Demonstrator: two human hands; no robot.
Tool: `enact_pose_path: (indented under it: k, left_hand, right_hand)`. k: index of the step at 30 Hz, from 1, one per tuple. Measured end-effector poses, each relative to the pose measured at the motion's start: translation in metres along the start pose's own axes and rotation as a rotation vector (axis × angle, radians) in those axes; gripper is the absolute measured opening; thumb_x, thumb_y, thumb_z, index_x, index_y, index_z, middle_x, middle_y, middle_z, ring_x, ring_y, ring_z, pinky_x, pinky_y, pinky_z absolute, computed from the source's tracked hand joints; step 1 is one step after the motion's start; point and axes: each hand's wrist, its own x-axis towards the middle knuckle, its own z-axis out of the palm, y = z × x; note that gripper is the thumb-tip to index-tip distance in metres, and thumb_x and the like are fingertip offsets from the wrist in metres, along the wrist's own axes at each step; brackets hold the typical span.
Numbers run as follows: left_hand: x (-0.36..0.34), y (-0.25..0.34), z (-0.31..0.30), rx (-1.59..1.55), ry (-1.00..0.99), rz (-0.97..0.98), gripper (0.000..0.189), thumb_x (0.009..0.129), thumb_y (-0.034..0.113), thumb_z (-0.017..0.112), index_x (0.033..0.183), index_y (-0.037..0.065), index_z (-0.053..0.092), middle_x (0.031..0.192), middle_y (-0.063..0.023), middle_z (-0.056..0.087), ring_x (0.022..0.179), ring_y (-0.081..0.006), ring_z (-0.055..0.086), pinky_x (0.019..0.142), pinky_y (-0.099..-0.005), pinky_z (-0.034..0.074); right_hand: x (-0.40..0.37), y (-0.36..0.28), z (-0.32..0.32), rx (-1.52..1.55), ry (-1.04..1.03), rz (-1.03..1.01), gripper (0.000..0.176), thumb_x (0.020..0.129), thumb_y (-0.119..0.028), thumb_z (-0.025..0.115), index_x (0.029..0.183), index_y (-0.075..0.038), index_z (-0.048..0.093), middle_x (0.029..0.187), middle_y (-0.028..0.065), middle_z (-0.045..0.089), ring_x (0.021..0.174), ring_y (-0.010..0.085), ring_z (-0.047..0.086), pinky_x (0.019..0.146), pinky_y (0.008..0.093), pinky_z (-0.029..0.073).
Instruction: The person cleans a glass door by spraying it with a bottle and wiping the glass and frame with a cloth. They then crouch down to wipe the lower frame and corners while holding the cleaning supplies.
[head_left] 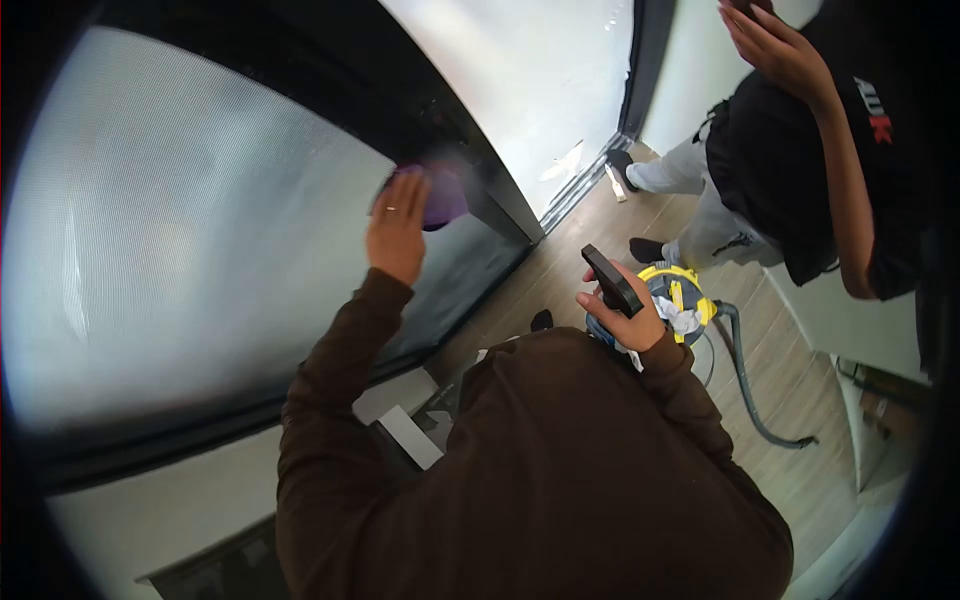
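My left hand (397,225) presses a purple cloth (443,197) against the dark window frame, beside the frosted pane (230,220). Its fingers lie extended over the cloth's left part, and a ring shows on one of them. Lower and to the right, my right hand (635,318) is closed around a dark, flat, rectangular object that looks like a phone (612,281), tilted and seen mostly edge-on. What its screen shows cannot be made out.
Another person in a black top (775,170) stands at the right with one hand raised. A yellow and black vacuum cleaner (712,308), its hose (742,375) trailing over the wooden floor, stands beyond my right hand. A white-bristled brush (615,184) lies near the door track.
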Motion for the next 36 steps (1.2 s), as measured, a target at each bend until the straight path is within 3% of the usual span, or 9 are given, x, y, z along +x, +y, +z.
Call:
enact_pose_path:
  k: [7, 11, 14, 21, 28, 30, 32, 33, 36]
  left_hand:
    - [-0.032, -0.109, -0.169, 0.383, 0.548, -0.526, 0.075, 0.086, 0.017, 0.051, 0.157, 0.005, 0.027, 0.158, -0.0348, 0.020, 0.143, -0.0584, 0.019, 0.116, -0.0656, 0.014]
    - [-0.051, -0.126, -0.148, 0.307, 0.809, -0.539, 0.074, 0.093, 0.025, 0.050, 0.157, 0.002, 0.022, 0.160, -0.0338, 0.012, 0.148, -0.0557, 0.006, 0.117, -0.0671, 0.002]
    - [-0.014, -0.066, -0.073, -0.015, 0.641, -0.630, 0.086, 0.076, 0.009, 0.051, 0.156, 0.000, 0.024, 0.158, -0.0350, 0.018, 0.148, -0.0538, 0.012, 0.121, -0.0611, 0.005]
    - [0.003, 0.050, 0.069, -0.279, 0.231, -0.511, 0.067, 0.080, 0.011, 0.061, 0.144, 0.006, 0.046, 0.136, -0.0310, 0.047, 0.129, -0.0519, 0.044, 0.114, -0.0597, 0.030]
    - [-0.066, -0.054, 0.003, 0.192, 0.273, -1.108, 0.071, 0.083, 0.012, 0.052, 0.145, -0.014, 0.030, 0.147, -0.0443, 0.029, 0.142, -0.0575, 0.024, 0.120, -0.0612, 0.014]
    - [-0.119, -0.133, -0.037, 0.139, 0.894, -1.176, 0.078, 0.089, 0.010, 0.046, 0.150, -0.017, 0.006, 0.153, -0.0470, -0.002, 0.147, -0.0564, 0.006, 0.123, -0.0542, 0.004]
    - [-0.172, -0.182, -0.066, 0.357, 0.957, -1.530, 0.060, 0.099, 0.009, 0.042, 0.144, -0.018, 0.013, 0.144, -0.0414, 0.021, 0.131, -0.0452, 0.035, 0.116, -0.0461, 0.023]
    - [-0.192, -0.191, -0.074, -0.237, 1.654, -1.278, 0.054, 0.102, 0.011, 0.041, 0.140, -0.019, 0.017, 0.137, -0.0377, 0.031, 0.120, -0.0400, 0.044, 0.110, -0.0446, 0.031]
    - [-0.249, -0.188, 0.002, 0.017, 1.614, -1.621, 0.049, 0.104, 0.018, 0.044, 0.135, -0.014, 0.024, 0.124, -0.0299, 0.041, 0.101, -0.0332, 0.048, 0.098, -0.0442, 0.040]
  right_hand:
    - [0.011, 0.008, 0.007, -0.029, -0.124, 0.006, 0.026, 0.089, -0.018, 0.076, 0.104, -0.006, 0.060, 0.074, -0.0019, 0.056, 0.066, 0.0042, 0.049, 0.062, 0.0229, 0.041]
    - [0.024, 0.000, 0.020, -0.014, -0.208, 0.011, 0.026, 0.088, -0.018, 0.077, 0.105, -0.007, 0.061, 0.076, -0.0037, 0.055, 0.067, 0.0044, 0.046, 0.062, 0.0232, 0.040]
    - [0.032, -0.001, 0.027, -0.032, -0.258, -0.011, 0.025, 0.088, -0.017, 0.077, 0.105, -0.007, 0.061, 0.075, -0.0055, 0.052, 0.067, 0.0027, 0.043, 0.061, 0.0215, 0.037]
    - [0.022, -0.006, 0.026, 0.048, -0.220, 0.033, 0.025, 0.088, -0.012, 0.077, 0.107, -0.005, 0.062, 0.071, -0.0050, 0.056, 0.065, 0.0013, 0.050, 0.058, 0.0204, 0.040]
    - [0.010, 0.022, 0.000, 0.011, -0.122, 0.067, 0.030, 0.087, -0.014, 0.077, 0.111, -0.004, 0.062, 0.078, -0.0003, 0.060, 0.068, 0.0071, 0.059, 0.061, 0.0224, 0.046]
    - [0.009, 0.018, -0.004, -0.004, -0.133, 0.092, 0.030, 0.088, -0.015, 0.077, 0.111, -0.004, 0.062, 0.081, 0.0014, 0.061, 0.069, 0.0085, 0.061, 0.062, 0.0236, 0.048]
    - [0.007, 0.018, -0.003, -0.006, -0.147, 0.096, 0.030, 0.088, -0.015, 0.077, 0.111, -0.004, 0.062, 0.081, 0.0012, 0.061, 0.069, 0.0080, 0.061, 0.062, 0.0232, 0.048]
    - [0.008, 0.018, -0.001, -0.004, -0.161, 0.091, 0.030, 0.088, -0.015, 0.077, 0.111, -0.004, 0.062, 0.080, 0.0011, 0.061, 0.069, 0.0078, 0.061, 0.062, 0.0230, 0.047]
    - [0.015, 0.014, 0.009, 0.025, -0.221, 0.088, 0.031, 0.088, -0.015, 0.078, 0.111, -0.004, 0.062, 0.081, 0.0012, 0.062, 0.069, 0.0073, 0.061, 0.061, 0.0227, 0.047]
